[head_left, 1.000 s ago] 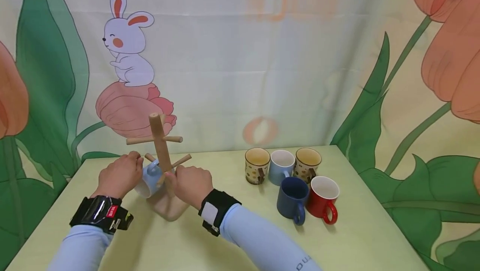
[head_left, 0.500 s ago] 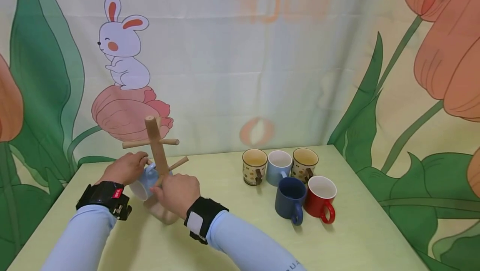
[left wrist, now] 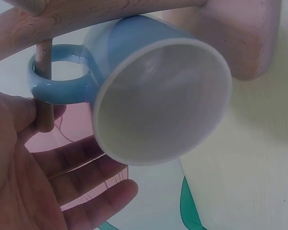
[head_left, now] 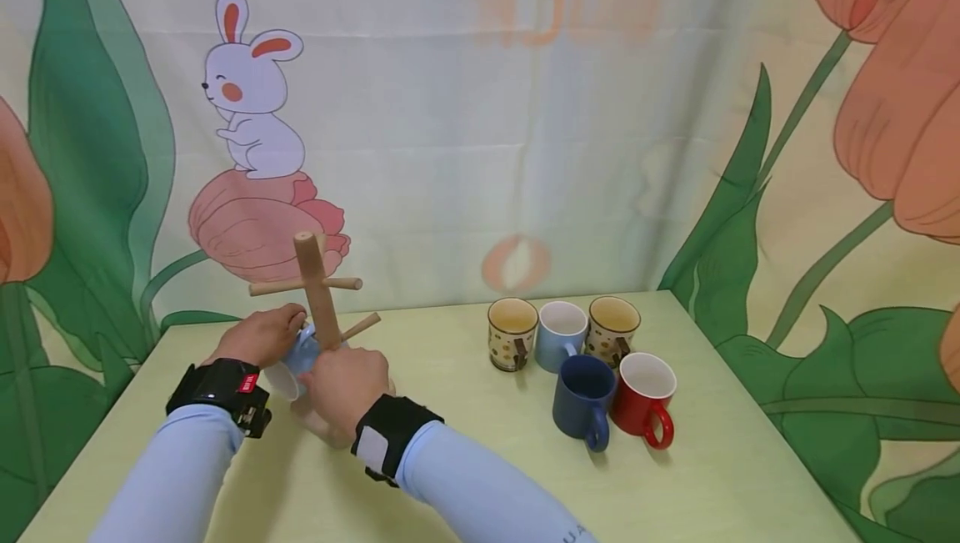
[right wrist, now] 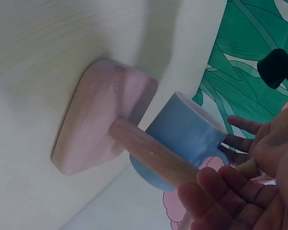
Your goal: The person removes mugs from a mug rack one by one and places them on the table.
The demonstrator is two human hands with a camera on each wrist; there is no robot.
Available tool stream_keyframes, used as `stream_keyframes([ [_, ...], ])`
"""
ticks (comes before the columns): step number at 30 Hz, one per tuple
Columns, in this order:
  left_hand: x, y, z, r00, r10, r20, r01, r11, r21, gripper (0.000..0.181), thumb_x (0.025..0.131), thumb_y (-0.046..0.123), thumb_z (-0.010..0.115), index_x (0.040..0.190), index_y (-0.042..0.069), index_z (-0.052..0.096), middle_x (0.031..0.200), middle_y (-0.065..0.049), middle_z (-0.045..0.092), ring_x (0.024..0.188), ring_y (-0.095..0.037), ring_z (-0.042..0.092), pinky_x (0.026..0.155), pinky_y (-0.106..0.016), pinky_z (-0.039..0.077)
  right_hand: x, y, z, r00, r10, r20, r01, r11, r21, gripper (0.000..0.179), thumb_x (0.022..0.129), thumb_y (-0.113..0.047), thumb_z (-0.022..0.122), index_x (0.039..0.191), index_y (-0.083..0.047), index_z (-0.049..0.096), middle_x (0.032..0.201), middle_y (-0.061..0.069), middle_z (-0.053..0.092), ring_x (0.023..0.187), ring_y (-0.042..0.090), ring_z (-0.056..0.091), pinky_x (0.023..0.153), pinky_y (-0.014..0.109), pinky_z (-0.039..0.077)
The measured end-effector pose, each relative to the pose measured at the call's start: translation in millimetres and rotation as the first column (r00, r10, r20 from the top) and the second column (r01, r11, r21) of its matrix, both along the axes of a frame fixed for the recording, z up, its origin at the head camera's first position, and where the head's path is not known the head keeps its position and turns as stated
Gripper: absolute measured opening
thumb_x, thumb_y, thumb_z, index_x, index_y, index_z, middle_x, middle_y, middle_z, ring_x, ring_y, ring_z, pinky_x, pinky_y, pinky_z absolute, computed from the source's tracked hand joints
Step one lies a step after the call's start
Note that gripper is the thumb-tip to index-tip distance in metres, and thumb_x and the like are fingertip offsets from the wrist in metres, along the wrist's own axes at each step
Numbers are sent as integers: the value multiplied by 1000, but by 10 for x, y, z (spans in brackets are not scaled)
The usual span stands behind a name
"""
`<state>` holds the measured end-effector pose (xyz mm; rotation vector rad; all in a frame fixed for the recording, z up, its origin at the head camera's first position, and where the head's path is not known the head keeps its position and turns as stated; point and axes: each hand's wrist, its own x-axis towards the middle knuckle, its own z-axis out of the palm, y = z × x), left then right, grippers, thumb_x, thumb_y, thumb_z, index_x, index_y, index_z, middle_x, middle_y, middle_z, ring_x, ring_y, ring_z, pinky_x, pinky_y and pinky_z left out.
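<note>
A wooden mug tree [head_left: 318, 301] stands at the left of the table. On one of its lower pegs hangs a light blue mug [left wrist: 120, 40], tilted on its side, with the peg through its handle. My left hand [head_left: 258, 337] pinches that peg's end between thumb and index finger, and the other fingers [left wrist: 93, 206] stretch beside the mug's rim. My right hand [head_left: 348, 389] has its fingers curled at the wooden post, above the base [right wrist: 98, 124]; whether it grips the post or a front peg is hidden.
To the right stand two spotted mugs [head_left: 512, 339] with another light blue mug [head_left: 558, 339] between them. In front of these are a dark blue mug [head_left: 583, 401] and a red mug [head_left: 645, 397]. A printed curtain [head_left: 420, 151] hangs behind the table.
My right hand has moved left, closer against the post. My left hand has shifted slightly right, towards the mug's handle. The mug stays on its peg, and the other mugs have not moved.
</note>
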<state>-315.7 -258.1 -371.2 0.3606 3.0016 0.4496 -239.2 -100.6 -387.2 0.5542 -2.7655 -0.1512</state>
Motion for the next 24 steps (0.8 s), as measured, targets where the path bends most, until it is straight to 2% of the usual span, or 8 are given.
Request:
stream_keyframes([
  [4, -7, 11, -20, 1000, 26, 16, -26, 1000, 2, 40, 105, 24, 30, 131, -2, 45, 115, -28, 59, 95, -40, 58, 89, -67, 45, 23, -14, -33, 999, 0, -50, 2, 999, 34, 50, 95, -57, 42, 68, -24, 69, 48, -10, 52, 40, 7, 50, 34, 26, 47],
  [9, 5, 12, -38, 999, 30, -17, -30, 1000, -9, 38, 105, 22, 32, 129, -3, 46, 114, -29, 60, 98, -42, 58, 90, -67, 45, 39, -20, -40, 998, -6, -60, 8, 999, 38, 47, 95, -55, 43, 71, -25, 70, 49, -11, 52, 39, 7, 48, 33, 25, 46],
  [12, 14, -15, -50, 998, 41, -38, -42, 999, -20, 39, 104, 21, 34, 131, -4, 46, 117, -30, 59, 102, -43, 57, 91, -67, 44, 8, -9, -36, 999, -26, -39, 28, 999, 36, 40, 95, -52, 46, 82, -26, 72, 53, -11, 58, 43, 7, 52, 35, 25, 46],
  [16, 43, -60, -62, 996, 72, -56, -74, 997, -32, 42, 104, 23, 35, 133, -5, 46, 122, -33, 58, 106, -46, 56, 89, -68, 44, -74, 53, -31, 998, -66, 4, 66, 998, 9, 38, 95, -50, 47, 79, -26, 71, 55, -9, 60, 46, 8, 55, 37, 25, 46],
  [18, 63, -72, -75, 994, 79, -71, -82, 996, -30, 43, 104, 25, 36, 133, -5, 47, 121, -34, 59, 107, -47, 55, 88, -68, 45, -106, 82, -20, 996, -81, 31, 82, 997, -7, 41, 96, -50, 46, 73, -26, 71, 55, -9, 60, 46, 9, 56, 38, 26, 47],
  [24, 133, -87, -121, 985, 91, -145, -96, 995, -25, 41, 103, 26, 39, 128, -5, 51, 105, -31, 62, 95, -44, 59, 79, -66, 50, -149, 110, -1, 997, -63, 53, 62, 998, 15, 36, 96, -46, 50, 78, -25, 72, 57, -7, 61, 45, 9, 55, 37, 28, 47],
])
